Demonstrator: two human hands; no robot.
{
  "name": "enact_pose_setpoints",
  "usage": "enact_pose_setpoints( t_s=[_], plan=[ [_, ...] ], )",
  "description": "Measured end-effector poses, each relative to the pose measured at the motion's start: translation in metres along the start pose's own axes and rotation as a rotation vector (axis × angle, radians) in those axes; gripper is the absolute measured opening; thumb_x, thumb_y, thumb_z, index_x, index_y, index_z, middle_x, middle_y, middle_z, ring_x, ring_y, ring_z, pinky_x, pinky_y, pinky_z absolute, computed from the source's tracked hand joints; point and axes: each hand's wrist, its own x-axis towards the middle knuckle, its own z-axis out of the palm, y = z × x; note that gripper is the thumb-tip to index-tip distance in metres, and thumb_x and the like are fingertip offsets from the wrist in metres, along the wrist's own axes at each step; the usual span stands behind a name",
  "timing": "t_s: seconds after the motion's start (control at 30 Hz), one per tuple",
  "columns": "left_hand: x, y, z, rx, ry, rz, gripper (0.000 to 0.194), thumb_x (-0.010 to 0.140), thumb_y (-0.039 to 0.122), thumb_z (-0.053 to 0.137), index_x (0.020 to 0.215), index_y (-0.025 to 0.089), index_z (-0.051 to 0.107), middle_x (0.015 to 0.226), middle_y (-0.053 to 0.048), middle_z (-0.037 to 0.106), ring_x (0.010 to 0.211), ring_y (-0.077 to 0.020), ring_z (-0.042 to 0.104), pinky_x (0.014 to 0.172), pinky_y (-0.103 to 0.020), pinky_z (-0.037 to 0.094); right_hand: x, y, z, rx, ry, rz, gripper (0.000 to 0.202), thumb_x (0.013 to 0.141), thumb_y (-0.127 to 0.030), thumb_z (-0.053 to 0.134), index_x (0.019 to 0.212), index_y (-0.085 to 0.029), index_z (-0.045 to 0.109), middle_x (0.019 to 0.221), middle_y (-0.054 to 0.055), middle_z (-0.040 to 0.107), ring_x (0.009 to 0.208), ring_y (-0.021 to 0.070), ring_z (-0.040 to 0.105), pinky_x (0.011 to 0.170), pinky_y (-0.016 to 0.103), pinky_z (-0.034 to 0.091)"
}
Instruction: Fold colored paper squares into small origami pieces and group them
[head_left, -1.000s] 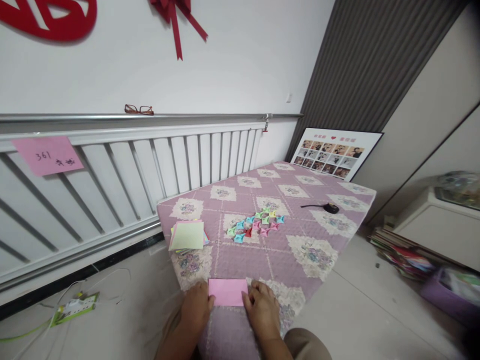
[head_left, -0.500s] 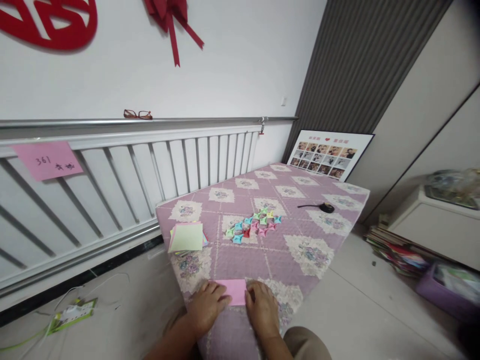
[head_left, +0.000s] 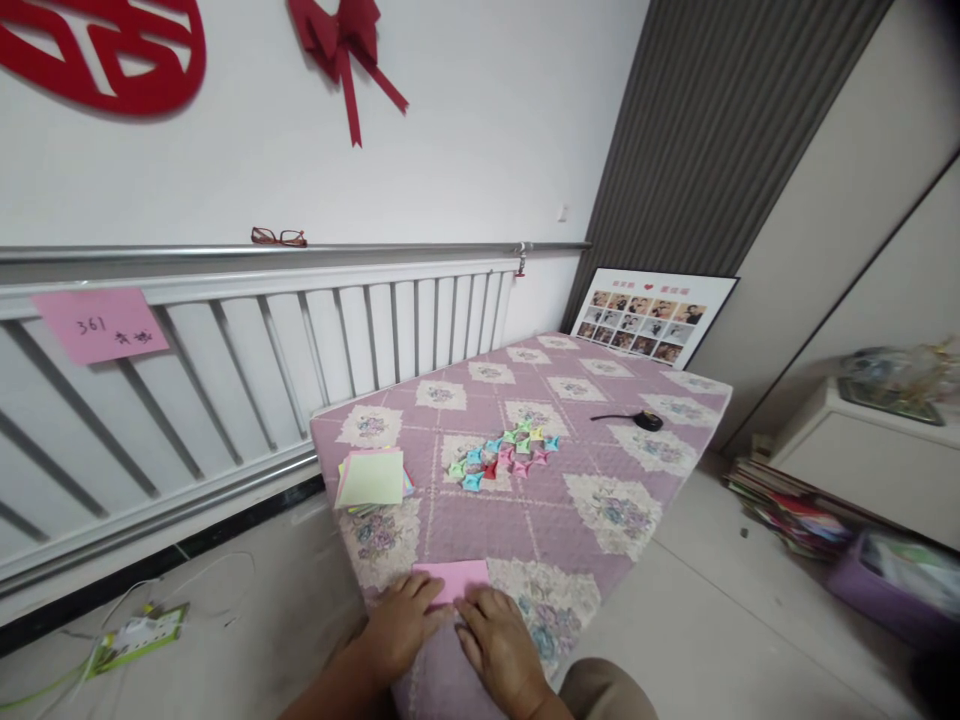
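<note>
A folded pink paper point(head_left: 459, 577) lies near the front end of the cloth-covered table. My left hand point(head_left: 405, 618) presses on its left end, fingers closed on the paper. My right hand point(head_left: 499, 638) rests at the paper's lower right edge, its fingertips on it. Beyond them, several small folded paper pieces point(head_left: 506, 455) in green, blue, yellow, pink and red sit in a cluster. A stack of square coloured sheets point(head_left: 371, 478), pale green on top, is at the table's left edge.
The patterned tablecloth point(head_left: 480, 525) runs back to a framed photo board point(head_left: 651, 315). A black object with a strap point(head_left: 648, 421) lies at the right. A white radiator point(head_left: 285, 340) stands along the left, with glasses point(head_left: 278, 237) on its pipe.
My right hand has moved left from the paper's right end to its lower edge. The paper's right end is now uncovered, and my left hand has shifted slightly left.
</note>
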Motion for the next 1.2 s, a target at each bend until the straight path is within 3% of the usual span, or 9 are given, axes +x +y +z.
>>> enact_pose_setpoints(
  t_s=[0.1,0.23,0.4,0.57,0.7,0.8,0.9,0.97,1.2],
  plan=[
    [-0.014,-0.013,0.008,0.019,0.016,-0.025,0.036,0.097,0.029,0.040,0.131,0.037,0.048,0.144,-0.001,0.042,0.131,-0.0231,0.034,0.110,-0.041,0.024,-0.001,0.001,-0.002,0.000,-0.033,-0.030,0.033,0.081,-0.027,0.063,0.114,-0.031,0.061,0.114,0.003,0.062,0.107,0.0204,0.053,0.094,0.034,0.039],
    [-0.025,-0.030,0.021,0.063,0.024,-0.084,0.036,0.095,0.028,0.044,0.130,0.037,0.049,0.144,-0.002,0.042,0.131,-0.0244,0.034,0.108,-0.041,0.027,-0.001,0.000,0.001,-0.005,0.014,0.003,0.025,0.083,-0.023,0.061,0.107,-0.029,0.065,0.108,0.002,0.064,0.104,0.0197,0.055,0.093,0.033,0.039],
    [-0.024,-0.033,0.030,0.071,0.014,-0.125,0.040,0.093,0.022,0.046,0.130,0.035,0.050,0.146,-0.002,0.040,0.132,-0.0252,0.033,0.108,-0.041,0.028,-0.011,0.008,0.006,-0.055,0.147,0.150,0.021,0.085,-0.018,0.054,0.097,-0.027,0.068,0.106,0.003,0.067,0.100,0.0201,0.059,0.087,0.033,0.042],
    [-0.022,-0.034,0.034,0.031,0.001,-0.151,0.041,0.092,0.021,0.045,0.130,0.035,0.050,0.147,-0.002,0.039,0.133,-0.0262,0.030,0.109,-0.043,0.025,-0.021,0.018,0.006,-0.095,0.190,0.282,0.021,0.086,-0.022,0.052,0.098,-0.028,0.068,0.105,0.004,0.067,0.099,0.0225,0.059,0.083,0.035,0.040],
    [-0.020,-0.028,0.030,0.005,0.037,-0.150,0.038,0.092,0.023,0.044,0.127,0.033,0.053,0.145,-0.002,0.041,0.131,-0.0265,0.031,0.109,-0.043,0.023,-0.012,0.013,0.002,-0.132,0.198,0.372,0.019,0.087,-0.025,0.052,0.096,-0.029,0.068,0.101,0.004,0.068,0.096,0.0238,0.059,0.082,0.038,0.037],
    [-0.020,-0.019,0.022,-0.008,0.082,-0.173,0.035,0.092,0.022,0.043,0.122,0.033,0.058,0.140,-0.001,0.046,0.128,-0.0255,0.034,0.107,-0.042,0.024,0.001,-0.004,0.003,-0.096,0.195,0.287,0.027,0.084,-0.021,0.054,0.107,-0.031,0.064,0.103,0.004,0.067,0.099,0.0234,0.057,0.087,0.040,0.034],
    [-0.019,-0.010,0.010,-0.030,0.114,-0.175,0.039,0.088,0.021,0.047,0.125,0.031,0.054,0.134,-0.001,0.050,0.123,-0.0232,0.038,0.106,-0.038,0.026,0.010,-0.023,0.011,0.023,0.117,0.186,0.025,0.079,-0.018,0.061,0.100,-0.031,0.065,0.098,0.001,0.067,0.098,0.0215,0.057,0.091,0.038,0.034],
    [-0.017,-0.007,0.004,-0.044,0.130,-0.207,0.044,0.086,0.020,0.048,0.129,0.029,0.050,0.131,-0.002,0.052,0.120,-0.0223,0.040,0.106,-0.037,0.026,0.014,-0.030,0.020,0.068,0.105,0.192,0.028,0.077,-0.015,0.063,0.099,-0.031,0.065,0.102,0.001,0.067,0.103,0.0220,0.056,0.091,0.036,0.034],
    [-0.010,-0.007,0.004,0.024,0.142,-0.232,0.031,0.087,0.022,0.049,0.117,0.024,0.057,0.119,-0.005,0.056,0.110,-0.0229,0.046,0.098,-0.037,0.035,0.014,-0.030,0.032,0.083,0.150,0.259,0.024,0.079,-0.011,0.060,0.094,-0.029,0.066,0.101,0.002,0.067,0.101,0.0216,0.056,0.088,0.035,0.035]
  ],
)
